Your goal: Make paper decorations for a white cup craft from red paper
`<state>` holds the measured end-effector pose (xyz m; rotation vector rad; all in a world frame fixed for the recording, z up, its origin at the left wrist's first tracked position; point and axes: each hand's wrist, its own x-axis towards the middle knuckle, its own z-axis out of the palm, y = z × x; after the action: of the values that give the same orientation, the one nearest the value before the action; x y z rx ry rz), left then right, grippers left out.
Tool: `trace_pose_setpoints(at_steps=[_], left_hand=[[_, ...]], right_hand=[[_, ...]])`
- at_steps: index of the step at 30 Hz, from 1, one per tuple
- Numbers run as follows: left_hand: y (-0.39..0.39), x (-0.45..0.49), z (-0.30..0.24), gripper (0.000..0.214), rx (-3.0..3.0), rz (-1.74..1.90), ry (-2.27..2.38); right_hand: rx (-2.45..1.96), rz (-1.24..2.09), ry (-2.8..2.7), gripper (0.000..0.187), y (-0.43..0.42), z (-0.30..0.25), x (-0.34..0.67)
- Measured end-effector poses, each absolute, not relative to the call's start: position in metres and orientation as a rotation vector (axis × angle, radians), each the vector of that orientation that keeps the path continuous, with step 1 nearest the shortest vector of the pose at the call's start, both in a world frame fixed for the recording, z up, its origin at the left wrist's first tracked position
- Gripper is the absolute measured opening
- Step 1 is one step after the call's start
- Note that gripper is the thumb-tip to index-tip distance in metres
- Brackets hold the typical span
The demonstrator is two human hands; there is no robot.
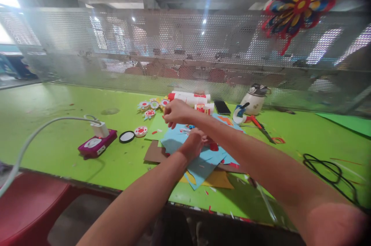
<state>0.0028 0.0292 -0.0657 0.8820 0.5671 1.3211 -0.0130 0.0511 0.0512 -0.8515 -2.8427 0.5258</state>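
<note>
My right hand (177, 113) reaches across from the right, over my left forearm's side, with its fingers curled down; whatever may be in them is hidden. Just beyond it lie several small round decorated discs (150, 113) in white, red and yellow. Lower down, my left hand (195, 142) is bent over light blue paper sheets (203, 164), fingers closed and mostly out of sight. Close by its knuckles shows a small blue and white piece (188, 127). A red scrap (213, 147) lies on the blue paper beside that hand.
White and red paper tubes (189, 99), a black phone (222, 107), a tape roll (239, 114), orange-handled scissors (262, 128) and a white bottle (254, 99) stand or lie behind. At left are a purple power strip (97, 144) with cable and a black ring (126, 136). Black cord (327, 172) coils right.
</note>
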Motion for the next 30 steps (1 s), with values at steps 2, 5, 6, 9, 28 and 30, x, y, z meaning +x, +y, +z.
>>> trace_pose_setpoints(at_steps=[2, 5, 6, 9, 28, 30], left_hand=[[0.031, 0.001, -0.064, 0.022, 0.89, 1.31, 0.559], [0.032, -0.002, -0.059, 0.02, 0.885, 1.321, 0.561], [0.032, -0.003, -0.057, 0.019, 0.882, 1.324, 0.559], [0.028, -0.004, -0.049, 0.019, 0.896, 1.271, 0.543], [0.009, 0.01, -0.033, 0.015, 0.85, 1.058, 0.448], [0.008, 0.011, -0.032, 0.013, 0.856, 1.045, 0.451]], right_hand=[[-0.841, 0.655, -2.721, 0.021, 0.047, 0.061, 0.019], [-0.847, 1.005, -2.332, 0.007, 0.034, 0.069, 0.077], [-0.853, 1.042, -2.24, 0.004, 0.028, 0.069, 0.097], [-0.856, 1.19, -2.014, 0.006, 0.015, 0.065, 0.148], [-1.009, 1.22, -1.893, 0.011, 0.024, 0.016, 0.218], [-1.029, 1.204, -1.857, 0.011, 0.023, 0.015, 0.218]])
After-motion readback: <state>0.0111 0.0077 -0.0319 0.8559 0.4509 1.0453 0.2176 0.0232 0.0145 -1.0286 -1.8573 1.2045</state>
